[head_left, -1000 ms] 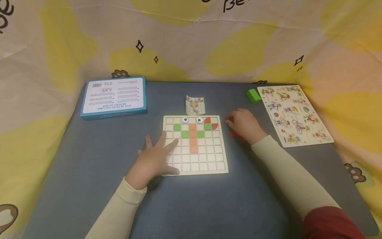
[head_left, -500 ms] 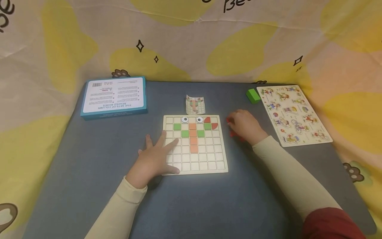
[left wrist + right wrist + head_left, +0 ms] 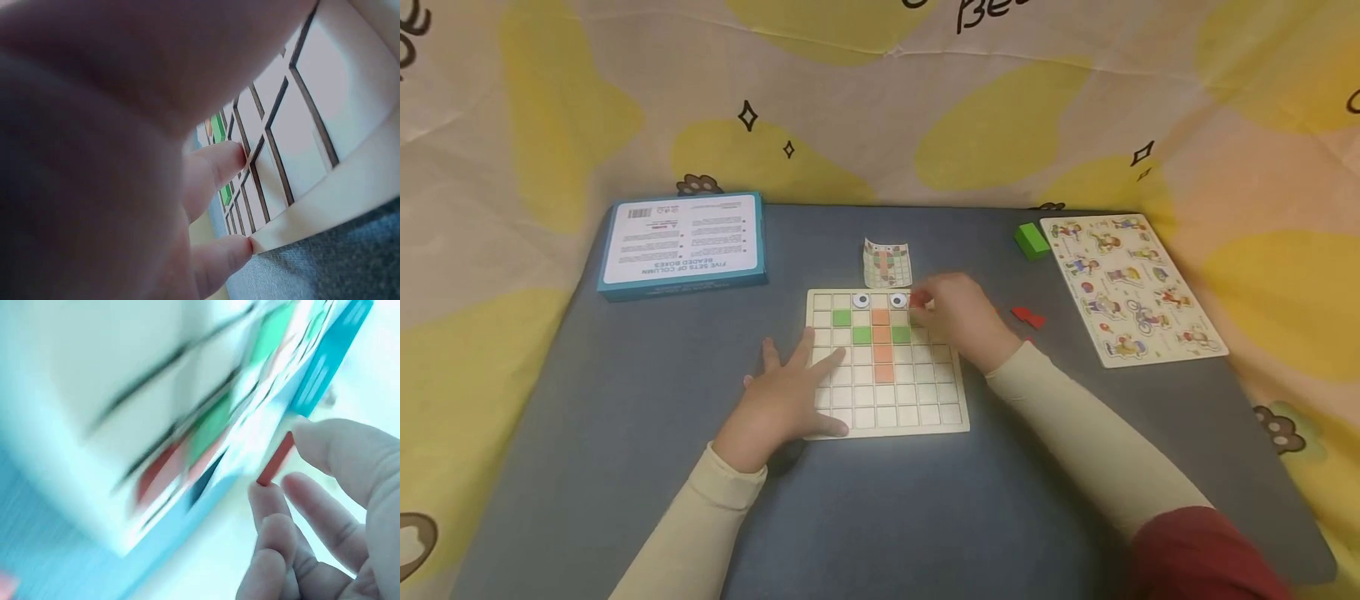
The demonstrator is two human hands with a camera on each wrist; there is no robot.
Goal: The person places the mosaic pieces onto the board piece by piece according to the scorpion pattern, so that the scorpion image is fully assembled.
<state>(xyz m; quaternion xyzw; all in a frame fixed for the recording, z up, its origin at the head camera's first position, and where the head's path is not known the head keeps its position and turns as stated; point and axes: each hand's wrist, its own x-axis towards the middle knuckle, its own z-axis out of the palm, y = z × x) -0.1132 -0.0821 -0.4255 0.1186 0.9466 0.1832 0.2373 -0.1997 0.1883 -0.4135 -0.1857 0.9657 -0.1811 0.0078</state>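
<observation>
A pale grid board lies on the table. In it sit green square tiles, a column of orange tiles and two eye tiles. My left hand rests with spread fingers on the board's left edge. Over the board's upper right corner, my right hand pinches a thin red tile between thumb and fingertips. That hand covers part of the right-side tiles in the head view. A red curved tile set in the board shows, blurred, in the right wrist view.
A small curled pattern card stands behind the board. Loose red tiles lie to its right. Further right are a green block and a picture puzzle board. A blue-and-white box lies at the back left.
My right hand has moved left from the loose red tiles to the board's upper right corner, carrying a red tile. The left hand has stayed on the board.
</observation>
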